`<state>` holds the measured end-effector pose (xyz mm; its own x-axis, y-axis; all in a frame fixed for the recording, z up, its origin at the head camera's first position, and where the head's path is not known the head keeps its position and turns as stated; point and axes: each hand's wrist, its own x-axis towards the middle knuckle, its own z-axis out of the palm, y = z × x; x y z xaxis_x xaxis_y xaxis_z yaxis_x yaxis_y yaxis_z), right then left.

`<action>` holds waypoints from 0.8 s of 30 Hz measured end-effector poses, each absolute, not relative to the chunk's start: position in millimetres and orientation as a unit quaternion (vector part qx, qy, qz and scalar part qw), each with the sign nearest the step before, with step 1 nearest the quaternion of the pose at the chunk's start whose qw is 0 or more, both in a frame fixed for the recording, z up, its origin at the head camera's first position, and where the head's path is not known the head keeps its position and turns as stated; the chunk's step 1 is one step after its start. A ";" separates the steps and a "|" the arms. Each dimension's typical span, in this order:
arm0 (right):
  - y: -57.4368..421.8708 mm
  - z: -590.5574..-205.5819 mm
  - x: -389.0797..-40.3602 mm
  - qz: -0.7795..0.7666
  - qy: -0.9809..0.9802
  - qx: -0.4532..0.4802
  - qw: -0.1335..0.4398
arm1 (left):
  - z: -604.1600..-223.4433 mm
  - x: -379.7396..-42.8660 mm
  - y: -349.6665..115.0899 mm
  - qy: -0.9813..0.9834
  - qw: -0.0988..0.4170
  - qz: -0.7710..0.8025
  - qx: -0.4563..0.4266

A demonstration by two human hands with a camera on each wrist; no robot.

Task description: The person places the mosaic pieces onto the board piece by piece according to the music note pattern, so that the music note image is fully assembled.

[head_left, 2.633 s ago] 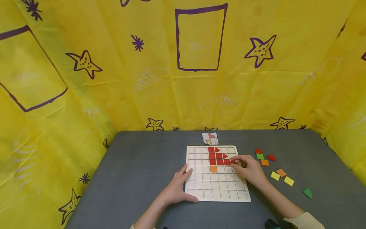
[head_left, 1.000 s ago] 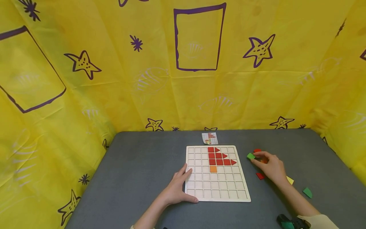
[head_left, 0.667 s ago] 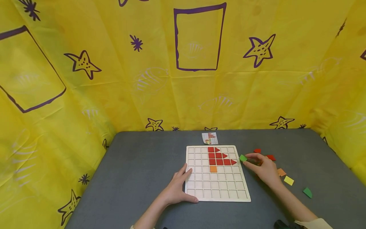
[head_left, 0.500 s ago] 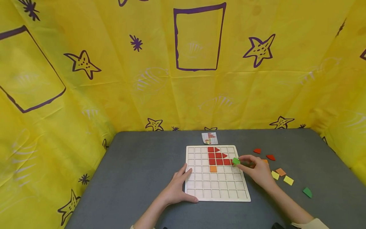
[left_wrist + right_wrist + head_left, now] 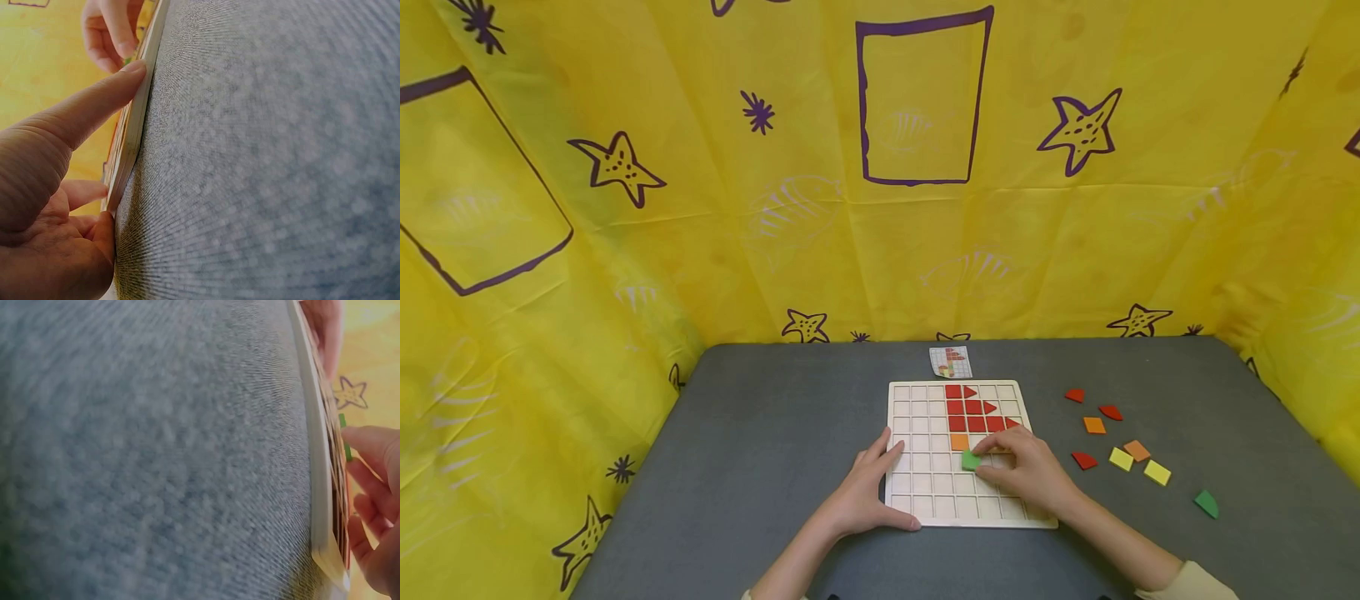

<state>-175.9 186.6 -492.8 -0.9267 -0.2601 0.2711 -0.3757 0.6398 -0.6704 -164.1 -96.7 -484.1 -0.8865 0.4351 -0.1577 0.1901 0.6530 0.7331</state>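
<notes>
A pale square grid board (image 5: 925, 508) lies on the grey table. Red square and triangular tiles fill part of its upper rows, and an orange square tile (image 5: 959, 442) sits just below them. My right hand (image 5: 1030, 471) is over the board, its thumb and a finger pinching a green square tile (image 5: 971, 460) below and right of the orange one. The green tile (image 5: 345, 437) shows edge-on in the right wrist view. My left hand (image 5: 868, 493) rests at the board's left side, thumb (image 5: 106, 100) straight along the front edge and the other fingers spread against the left edge.
Right of the board lie loose tiles: red quarter-rounds (image 5: 1111, 412), orange squares (image 5: 1094, 426), yellow pieces (image 5: 1157, 473) and a green quarter-round (image 5: 1207, 503). A small pattern card (image 5: 951, 362) lies behind the board. A yellow patterned cloth (image 5: 820, 250) hangs behind the table.
My right hand let go of a red triangle on the board, picked up the green square tile from the loose pieces and carried it left over the board. My left hand stays put.
</notes>
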 end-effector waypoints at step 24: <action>176.0 -498.1 -177.4 0.376 -0.886 0.240 0.128 | -484.0 -164.8 -96.0 0.897 0.164 0.374 0.169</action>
